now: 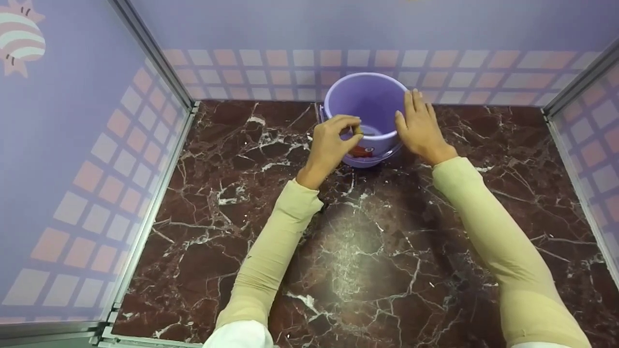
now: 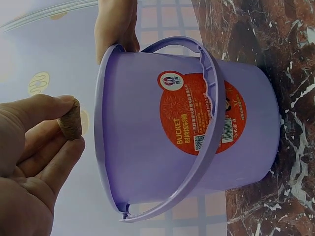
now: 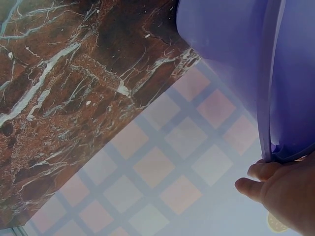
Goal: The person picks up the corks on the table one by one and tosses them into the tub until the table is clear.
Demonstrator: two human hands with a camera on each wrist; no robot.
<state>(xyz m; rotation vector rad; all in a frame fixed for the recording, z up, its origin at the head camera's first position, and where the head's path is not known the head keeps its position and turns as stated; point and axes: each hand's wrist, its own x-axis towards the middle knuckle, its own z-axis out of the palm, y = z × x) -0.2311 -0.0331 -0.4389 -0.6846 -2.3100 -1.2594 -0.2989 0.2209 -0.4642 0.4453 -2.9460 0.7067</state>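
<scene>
A purple plastic bucket (image 1: 368, 94) stands upright at the back of the tabletop. In the left wrist view its red label (image 2: 197, 108) faces the camera, and the handle (image 2: 189, 182) hangs down over that side. My left hand (image 1: 331, 142) pinches a small, tapered brown cork (image 2: 72, 120) between thumb and fingertips, at the near rim in the head view and apart from the bucket in the left wrist view. Against the bucket's right rim rests my right hand (image 1: 421, 128), its fingers mostly straight. In the right wrist view, fingertips (image 3: 248, 188) show beside the rim.
Dark red marbled tabletop (image 1: 232, 232) with white veins lies under everything. Behind the bucket rises a purple wall panel (image 1: 271, 24) with pink and white squares. Side panels in metal frames (image 1: 154, 53) bound the left and right.
</scene>
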